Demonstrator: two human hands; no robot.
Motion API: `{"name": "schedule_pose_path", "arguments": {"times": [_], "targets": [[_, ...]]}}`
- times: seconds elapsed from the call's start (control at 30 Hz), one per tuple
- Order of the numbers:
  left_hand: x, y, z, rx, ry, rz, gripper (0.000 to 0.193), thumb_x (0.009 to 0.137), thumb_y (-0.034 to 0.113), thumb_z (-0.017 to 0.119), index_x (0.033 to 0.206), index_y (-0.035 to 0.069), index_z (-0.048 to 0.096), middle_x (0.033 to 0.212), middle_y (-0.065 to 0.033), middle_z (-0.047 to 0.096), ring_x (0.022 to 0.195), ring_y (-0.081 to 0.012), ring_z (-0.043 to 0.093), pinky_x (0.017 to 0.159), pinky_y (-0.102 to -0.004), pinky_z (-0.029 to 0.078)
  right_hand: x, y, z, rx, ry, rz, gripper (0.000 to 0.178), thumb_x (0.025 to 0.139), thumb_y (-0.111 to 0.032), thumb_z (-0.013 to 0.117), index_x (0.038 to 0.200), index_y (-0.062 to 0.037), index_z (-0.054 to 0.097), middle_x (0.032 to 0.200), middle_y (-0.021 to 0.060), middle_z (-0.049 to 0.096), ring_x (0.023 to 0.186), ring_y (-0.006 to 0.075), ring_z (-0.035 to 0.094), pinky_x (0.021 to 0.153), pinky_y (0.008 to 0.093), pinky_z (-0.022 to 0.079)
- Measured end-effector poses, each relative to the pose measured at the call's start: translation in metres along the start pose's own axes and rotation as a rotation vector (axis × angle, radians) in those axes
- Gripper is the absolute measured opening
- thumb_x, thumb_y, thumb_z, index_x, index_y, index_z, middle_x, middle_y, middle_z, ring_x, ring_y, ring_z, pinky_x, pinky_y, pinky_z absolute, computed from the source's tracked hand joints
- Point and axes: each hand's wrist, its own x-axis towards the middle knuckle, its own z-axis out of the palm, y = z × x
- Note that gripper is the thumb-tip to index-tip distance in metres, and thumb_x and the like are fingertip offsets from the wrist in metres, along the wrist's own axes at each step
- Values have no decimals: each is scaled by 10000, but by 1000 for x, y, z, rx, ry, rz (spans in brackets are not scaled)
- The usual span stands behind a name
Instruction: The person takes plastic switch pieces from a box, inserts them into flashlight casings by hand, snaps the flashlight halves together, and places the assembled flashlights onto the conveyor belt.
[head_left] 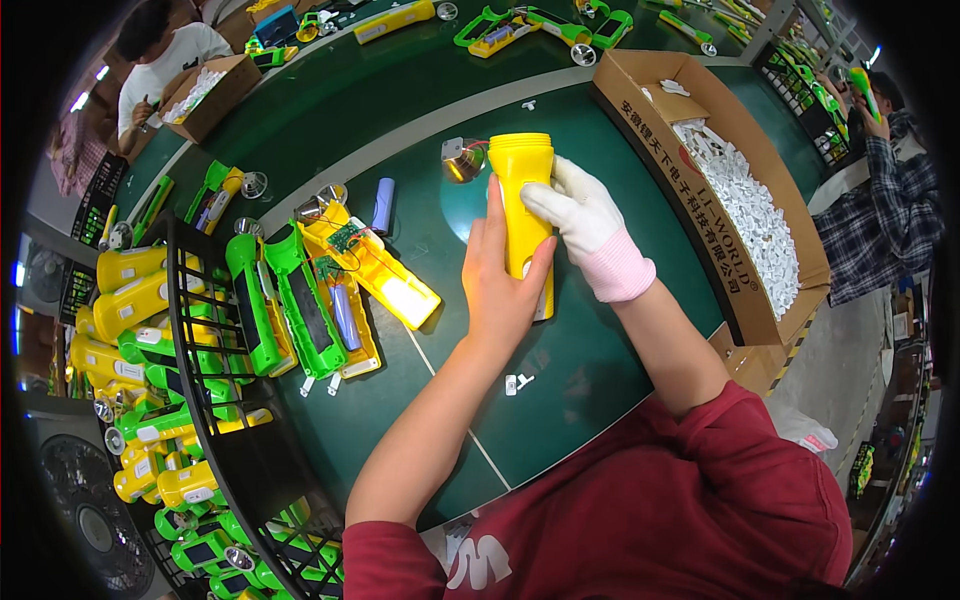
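A yellow flashlight body point(521, 160) stands nearly upright between my hands over the green table, its threaded mouth at the far end. My bare left hand point(492, 275) is wrapped round its left side, thumb across the front. My right hand point(592, 222), in a white glove with a pink cuff, grips its right side near the top. Beside the mouth is a silver reflector point(461, 163) with a red wire. To the left lie opened yellow casings point(405, 290) with circuit boards and wires, green casings point(305, 310) and a loose purple battery cell point(383, 206).
A cardboard box point(690, 225) of small white parts stands at the right. At the left, a black crate point(215, 430) is full of yellow and green flashlights. Small white pieces point(513, 385) lie near me. Across the table sits a person point(165, 75); another point(885, 180) is at the right.
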Motion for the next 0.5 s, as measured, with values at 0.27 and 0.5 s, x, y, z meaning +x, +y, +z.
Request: {"name": "schedule_pose_path", "arguments": {"times": [0.27,0.5], "targets": [[2,-9,7,31,70,94,736,762,160,623,1389,59,250,890,-161,503,795,-293,532,698,-353,450,-4,4,15,-154,162,-71,351,828,-232,548,1088,4,537,940,114,620,834,181,592,763,304,457],[2,-4,5,44,65,53,748,754,128,602,1399,74,227,896,-159,493,800,-299,531,700,-357,451,-2,2,18,-171,181,-57,333,837,-281,526,1027,-9,561,894,122,614,777,201,583,730,300,452]]}}
